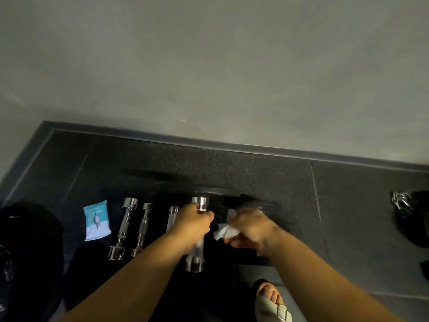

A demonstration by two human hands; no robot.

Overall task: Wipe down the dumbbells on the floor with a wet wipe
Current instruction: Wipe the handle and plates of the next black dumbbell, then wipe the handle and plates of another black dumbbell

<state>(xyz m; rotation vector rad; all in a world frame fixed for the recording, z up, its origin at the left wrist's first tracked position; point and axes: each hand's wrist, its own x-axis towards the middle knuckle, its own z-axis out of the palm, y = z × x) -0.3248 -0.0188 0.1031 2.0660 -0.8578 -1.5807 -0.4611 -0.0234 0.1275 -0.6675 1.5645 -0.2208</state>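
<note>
On rubber point(232, 173), left fingers point(205, 216) clamp chrome dumbbell point(199, 247); right fingers point(236, 241) seemingly pinch crumpled wipe point(224, 231).

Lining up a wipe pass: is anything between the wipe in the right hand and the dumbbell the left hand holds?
Nothing visible: only a dark gap separates the wet wipe in the right hand from the dumbbell. The left hand grips its upper handle, covering that part.

Four dumbbells point(123, 228) (one half-hidden), one wipe point(226, 231), one pack point(96, 220).
</note>
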